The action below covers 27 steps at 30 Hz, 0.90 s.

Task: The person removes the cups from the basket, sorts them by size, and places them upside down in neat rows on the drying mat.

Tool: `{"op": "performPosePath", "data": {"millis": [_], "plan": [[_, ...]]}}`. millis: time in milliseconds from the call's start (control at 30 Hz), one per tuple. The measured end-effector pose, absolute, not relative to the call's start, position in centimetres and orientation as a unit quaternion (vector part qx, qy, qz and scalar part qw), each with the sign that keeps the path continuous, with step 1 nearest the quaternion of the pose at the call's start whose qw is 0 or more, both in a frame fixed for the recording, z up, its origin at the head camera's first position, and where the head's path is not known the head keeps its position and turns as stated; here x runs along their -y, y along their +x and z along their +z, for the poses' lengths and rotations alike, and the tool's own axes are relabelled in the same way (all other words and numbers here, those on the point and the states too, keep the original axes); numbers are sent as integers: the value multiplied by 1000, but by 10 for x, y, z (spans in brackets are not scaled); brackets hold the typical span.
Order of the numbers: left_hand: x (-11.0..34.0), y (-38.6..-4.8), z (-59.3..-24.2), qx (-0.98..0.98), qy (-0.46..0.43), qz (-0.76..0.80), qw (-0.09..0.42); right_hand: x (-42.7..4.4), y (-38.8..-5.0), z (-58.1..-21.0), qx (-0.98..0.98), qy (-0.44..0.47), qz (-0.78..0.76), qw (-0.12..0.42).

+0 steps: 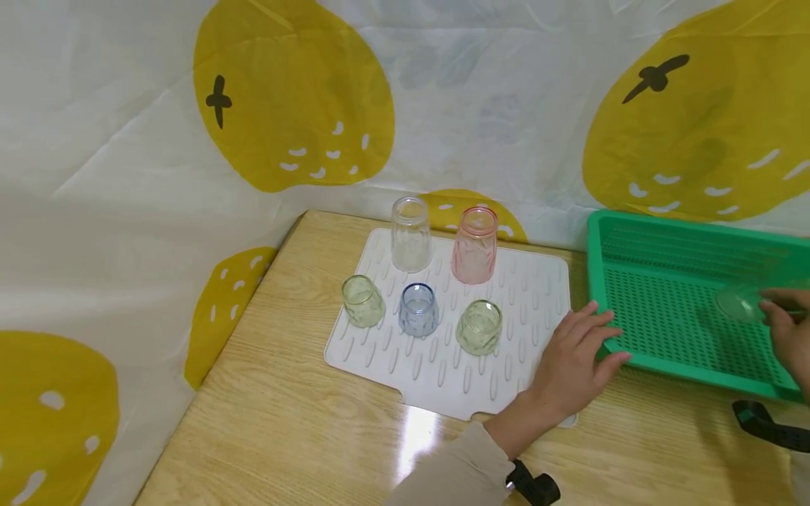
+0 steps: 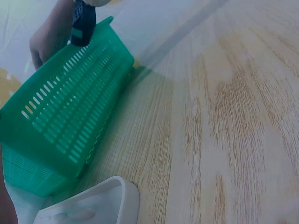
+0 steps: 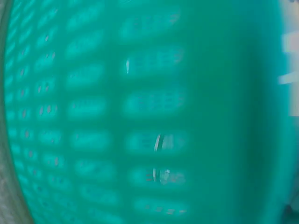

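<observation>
In the head view my left hand [image 1: 572,362] reaches over the right edge of the drying mat [image 1: 430,383], its fingers spread at the near left corner of the green basket [image 1: 690,376]. At the right edge of that view my right hand [image 1: 791,334] pinches a see-through drinking glass [image 1: 737,304] inside the basket. The glass looks tilted, and its true colour is hard to tell against the green. The basket's slotted wall [image 3: 93,107] fills the right wrist view and hides the glass there.
Upright on the mat stand a clear glass [image 1: 411,239], a pink glass [image 1: 474,249], a small blue glass [image 1: 418,313] and two small green glasses, one left [image 1: 363,302], one right [image 1: 479,329]. A patterned cloth [image 1: 493,105] hangs behind the wooden table [image 1: 272,422].
</observation>
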State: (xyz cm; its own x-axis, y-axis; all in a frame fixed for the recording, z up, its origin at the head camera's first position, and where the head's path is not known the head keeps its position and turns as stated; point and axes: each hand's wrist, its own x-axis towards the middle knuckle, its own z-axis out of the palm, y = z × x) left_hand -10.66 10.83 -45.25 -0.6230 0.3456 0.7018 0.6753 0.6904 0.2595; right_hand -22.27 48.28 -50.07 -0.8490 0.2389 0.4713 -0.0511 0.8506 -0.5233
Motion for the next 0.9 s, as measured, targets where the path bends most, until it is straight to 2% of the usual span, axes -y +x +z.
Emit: {"op": "performPosePath", "data": {"millis": [267,433,500,700,900], "plan": [[-108,-107,-452,862,-298,-265,313,-480,-222,-496,902,15,290,319],[-107,-107,-451,858,-300,-267,321,-473,-218,-491,894,54,299,329],[-107,-107,-451,857,-301,-271,321,-452,-205,-472,893,57,310,322],[-106,-106,-451,854,-301,-287,313,-354,-140,-387,879,91,378,276],[-103,-106,-447,844,-310,-308,310,-306,-108,-352,876,117,385,265]]}}
